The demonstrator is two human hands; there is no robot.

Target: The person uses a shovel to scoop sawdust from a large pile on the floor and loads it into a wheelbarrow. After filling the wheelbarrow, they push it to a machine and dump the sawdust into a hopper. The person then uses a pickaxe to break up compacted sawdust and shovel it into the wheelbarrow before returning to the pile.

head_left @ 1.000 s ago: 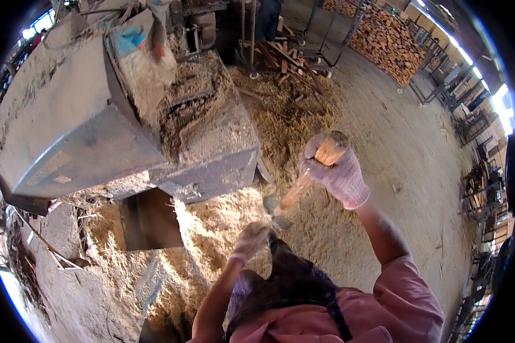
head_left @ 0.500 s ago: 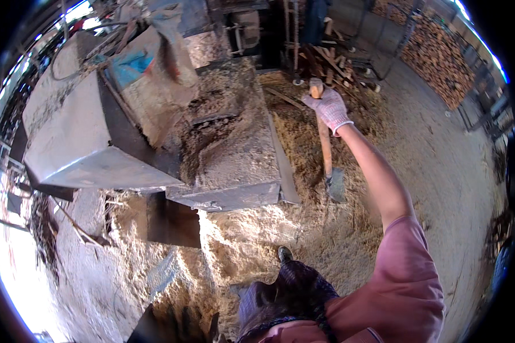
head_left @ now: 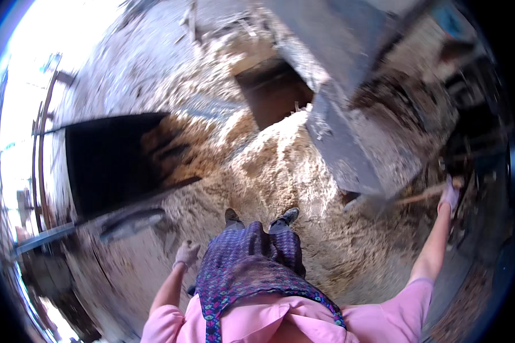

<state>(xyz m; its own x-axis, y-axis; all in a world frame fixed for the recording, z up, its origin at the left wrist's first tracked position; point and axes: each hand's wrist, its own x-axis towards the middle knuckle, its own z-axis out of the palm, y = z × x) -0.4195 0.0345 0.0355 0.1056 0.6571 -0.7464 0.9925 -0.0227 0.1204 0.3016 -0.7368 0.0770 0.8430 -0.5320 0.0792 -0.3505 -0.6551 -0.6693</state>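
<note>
My right hand (head_left: 451,196), in a pale work glove, is closed round the upper end of a shovel's wooden handle (head_left: 420,195), far out to the right. The shovel slants down to the left; its blade is blurred close to the sawdust beside the metal machine housing (head_left: 349,151). My left hand (head_left: 187,254), also gloved, hangs low at my left side. Its fingers are curled in, and I see nothing in them. Loose sawdust (head_left: 280,171) covers the ground before my shoes.
A big dark open container (head_left: 106,166) stands at left, with brown sawdust (head_left: 180,148) at its right side. A square pit (head_left: 274,91) opens in the floor ahead, against the housing. Thin upright poles (head_left: 40,166) stand at the far left.
My view has swung left, so the machine now appears at the right and the dark container shows in full. My left hand has come into view. My right hand still grips the shovel.
</note>
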